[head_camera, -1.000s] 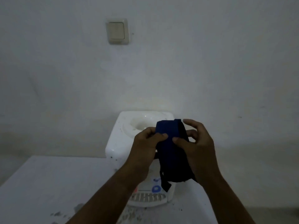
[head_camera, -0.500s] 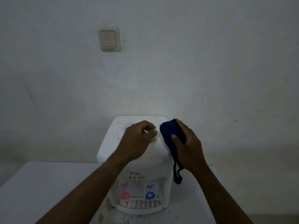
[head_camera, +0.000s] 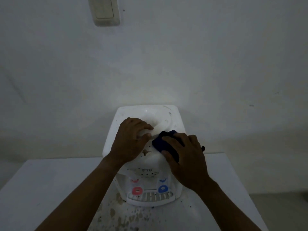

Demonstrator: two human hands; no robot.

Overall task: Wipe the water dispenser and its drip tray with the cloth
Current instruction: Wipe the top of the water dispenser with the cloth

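The scene is dim and grey, with heavy darkening toward the corners. The brightest patch falls on the top of the water dispenser [head_camera: 146, 117] and the wall [head_camera: 166, 64] just behind it, as if lit from the camera's side; a small glint shows on the dispenser's top. Both hands, the left hand [head_camera: 130, 140] and the right hand [head_camera: 185, 155], read as dark, low-detail shapes. The tabletop [head_camera: 50, 180] edges bow with wide-angle distortion. Fine grain softens the picture; the switch plate [head_camera: 105, 10] looks stretched.
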